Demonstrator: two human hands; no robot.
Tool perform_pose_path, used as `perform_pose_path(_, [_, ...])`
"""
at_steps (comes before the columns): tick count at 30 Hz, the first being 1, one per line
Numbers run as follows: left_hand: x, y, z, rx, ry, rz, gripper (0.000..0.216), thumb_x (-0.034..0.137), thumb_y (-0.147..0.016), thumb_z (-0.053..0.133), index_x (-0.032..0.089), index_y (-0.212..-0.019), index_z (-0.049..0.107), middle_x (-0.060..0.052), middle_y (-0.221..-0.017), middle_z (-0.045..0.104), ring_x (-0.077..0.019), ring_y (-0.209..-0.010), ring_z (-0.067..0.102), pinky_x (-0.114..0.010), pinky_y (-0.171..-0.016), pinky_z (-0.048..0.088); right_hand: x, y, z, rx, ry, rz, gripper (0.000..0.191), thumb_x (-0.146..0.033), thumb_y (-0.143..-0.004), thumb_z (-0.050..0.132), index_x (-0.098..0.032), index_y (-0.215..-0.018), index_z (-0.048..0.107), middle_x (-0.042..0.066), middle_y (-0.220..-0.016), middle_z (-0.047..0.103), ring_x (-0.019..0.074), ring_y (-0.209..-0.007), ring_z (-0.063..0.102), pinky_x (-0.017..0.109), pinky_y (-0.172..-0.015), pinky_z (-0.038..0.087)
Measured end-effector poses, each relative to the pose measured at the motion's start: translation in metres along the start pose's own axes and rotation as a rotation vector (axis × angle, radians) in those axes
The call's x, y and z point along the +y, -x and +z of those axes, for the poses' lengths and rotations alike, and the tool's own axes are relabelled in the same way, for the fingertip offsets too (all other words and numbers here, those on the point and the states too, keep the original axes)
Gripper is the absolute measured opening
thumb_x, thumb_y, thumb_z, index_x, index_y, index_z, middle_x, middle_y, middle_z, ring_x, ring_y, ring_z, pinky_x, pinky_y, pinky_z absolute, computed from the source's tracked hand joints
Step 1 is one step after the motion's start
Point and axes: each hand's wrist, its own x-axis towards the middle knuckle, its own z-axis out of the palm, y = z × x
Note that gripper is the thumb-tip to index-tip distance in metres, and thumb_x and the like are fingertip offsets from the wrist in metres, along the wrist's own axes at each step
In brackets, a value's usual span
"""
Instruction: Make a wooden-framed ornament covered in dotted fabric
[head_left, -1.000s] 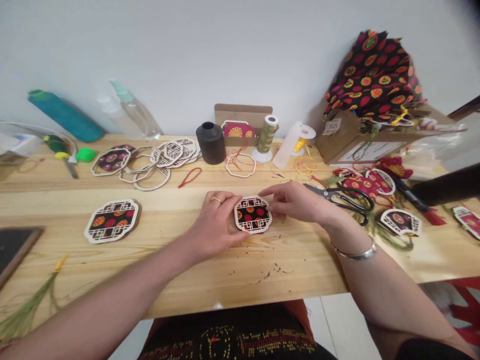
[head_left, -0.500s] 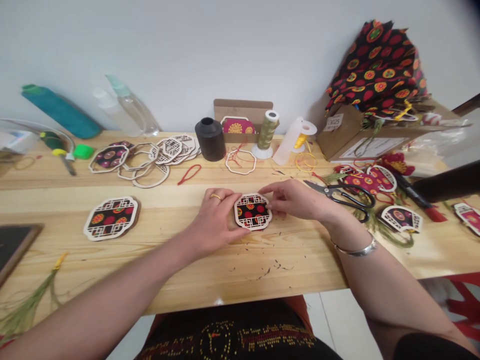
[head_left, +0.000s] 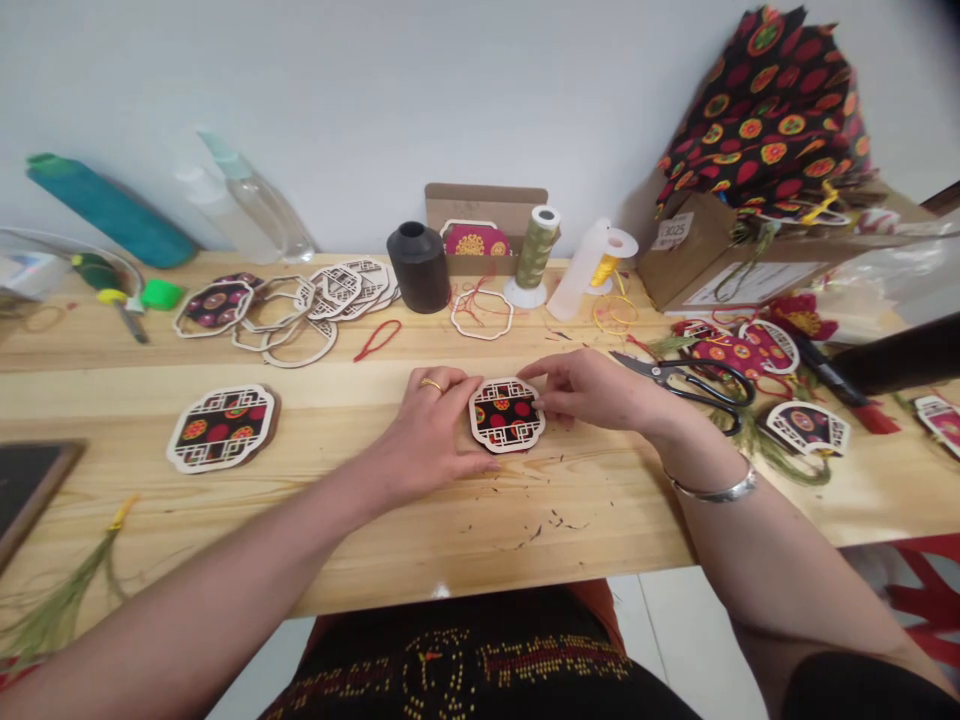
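Between my two hands lies an ornamental wooden lattice frame (head_left: 508, 414) backed with black patterned fabric. My left hand (head_left: 431, 430) wears a gold ring and grips its left side, fingers at the far edge and thumb at the near edge. On the opposite side, my right hand (head_left: 589, 390) holds the right edge with thumb and index finger. A similar fabric-backed frame (head_left: 223, 428) rests on the table to the left. Black-handled scissors (head_left: 694, 385) lie just right of my right hand. Dark thread scraps (head_left: 551, 522) are scattered in front of the frame.
Loose wooden frames (head_left: 352, 290) are piled at the back left, near a black thread cone (head_left: 418, 268) and a green thread spool (head_left: 538, 258). A cardboard box (head_left: 739, 265) topped with fabric stands back right. A green tassel (head_left: 71, 590) lies at the front left.
The camera view has shifted slightly. Both hands stay on the frame in nearly the same positions, with no clear movement of other things.
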Motion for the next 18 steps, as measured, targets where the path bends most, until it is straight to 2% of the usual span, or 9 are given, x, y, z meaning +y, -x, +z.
perform_pose_path(7, [0.001,0.0009,-0.0008,-0.006,0.006,0.009,0.086,0.059,-0.066,0.075,0.013,-0.134,0.053,-0.015,-0.126,0.048,-0.0358,-0.124,0.036,-0.054,-0.111,0.034,-0.001,-0.0006,0.0,-0.006,-0.002,0.011,0.039,-0.009,-0.083,0.058,-0.011,-0.121,0.066,-0.005,-0.056,0.059,0.0098,-0.052,0.054,0.024,-0.058,0.044])
perform_pose_path(12, [0.0022,0.0027,0.0014,0.044,0.006,0.021,0.079,0.056,-0.071,0.071,0.01,-0.133,0.053,-0.016,-0.124,0.05,-0.0351,-0.122,0.038,-0.054,-0.11,0.035,-0.0011,0.0005,-0.001,-0.006,-0.001,0.003,0.039,-0.01,-0.083,0.059,-0.011,-0.122,0.065,-0.004,-0.055,0.059,0.0102,-0.052,0.055,0.024,-0.058,0.044])
perform_pose_path(18, [0.0011,0.0042,0.0034,0.092,0.028,0.028,0.079,0.055,-0.073,0.07,0.011,-0.136,0.05,-0.016,-0.125,0.049,-0.0336,-0.121,0.039,-0.055,-0.11,0.035,-0.0038,0.0045,-0.0029,0.062,0.065,-0.01,0.047,-0.019,-0.081,0.068,-0.011,-0.127,0.061,-0.003,-0.061,0.062,0.0102,-0.052,0.053,0.025,-0.056,0.04])
